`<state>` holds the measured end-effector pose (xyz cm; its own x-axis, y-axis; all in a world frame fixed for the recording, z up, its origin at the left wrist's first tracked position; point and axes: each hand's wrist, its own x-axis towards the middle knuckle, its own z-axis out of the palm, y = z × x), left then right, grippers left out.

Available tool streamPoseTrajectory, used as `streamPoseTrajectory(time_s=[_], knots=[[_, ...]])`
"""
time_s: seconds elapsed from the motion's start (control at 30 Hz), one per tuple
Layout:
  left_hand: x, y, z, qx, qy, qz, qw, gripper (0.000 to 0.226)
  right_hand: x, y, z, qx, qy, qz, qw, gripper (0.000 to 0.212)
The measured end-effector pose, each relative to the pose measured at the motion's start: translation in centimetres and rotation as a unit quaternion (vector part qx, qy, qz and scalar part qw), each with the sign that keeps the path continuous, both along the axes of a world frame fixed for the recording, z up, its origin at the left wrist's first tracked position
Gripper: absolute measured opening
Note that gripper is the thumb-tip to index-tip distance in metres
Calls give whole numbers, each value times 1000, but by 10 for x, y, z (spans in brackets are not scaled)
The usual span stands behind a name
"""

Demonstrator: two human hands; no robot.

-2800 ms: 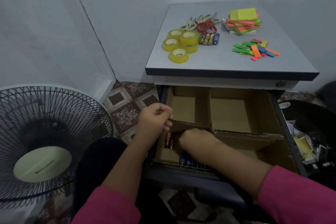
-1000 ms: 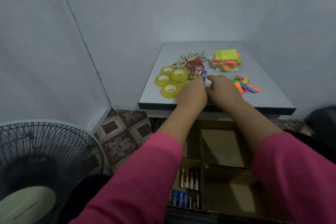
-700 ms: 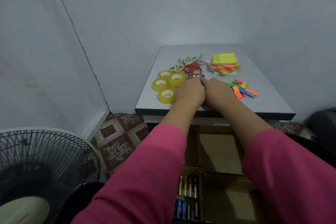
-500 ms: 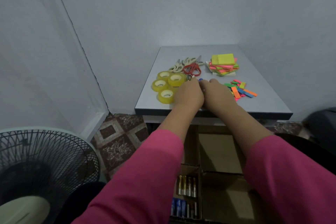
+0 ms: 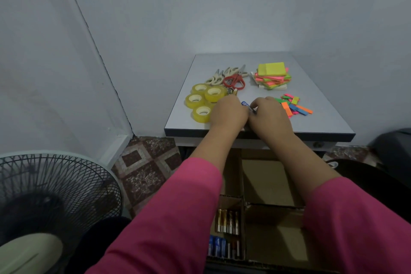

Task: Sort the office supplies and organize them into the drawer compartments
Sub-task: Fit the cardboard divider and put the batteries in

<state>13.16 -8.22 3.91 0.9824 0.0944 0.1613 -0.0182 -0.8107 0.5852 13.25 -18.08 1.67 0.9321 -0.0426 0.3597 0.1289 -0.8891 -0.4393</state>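
On the grey desk (image 5: 255, 122), both hands (image 5: 229, 111) (image 5: 270, 113) curl fingers around a blue battery (image 5: 245, 104) between them.

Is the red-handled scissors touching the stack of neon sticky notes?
Apart. The head view shows bare grey desktop between the red-handled scissors and the stack of neon sticky notes.

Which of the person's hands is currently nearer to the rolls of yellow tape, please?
Left. The left hand lies right beside the tape rolls; the right hand is farther away, beyond the left.
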Motion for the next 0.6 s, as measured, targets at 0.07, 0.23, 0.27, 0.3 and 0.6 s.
streamPoseTrajectory(time_s=[0.07,0.23,0.27,0.3,0.6], knots=[[-1,1,1,-3,7,-2,1000,13,-2,1,1,-1,6,-9,1000,26],[-7,-1,5,36,36,9,999,12,-12,3,1,-28,27,-13,999,28],[-11,0,6,47,39,11,998,13,-15,3,0,-39,32,-12,999,28],[-14,2,6,53,41,9,998,13,-18,3,0,-46,32,-11,998,27],[-71,30,-8,-58,92,-57,992,19,-80,-12,-22,57,-60,59,995,21]])
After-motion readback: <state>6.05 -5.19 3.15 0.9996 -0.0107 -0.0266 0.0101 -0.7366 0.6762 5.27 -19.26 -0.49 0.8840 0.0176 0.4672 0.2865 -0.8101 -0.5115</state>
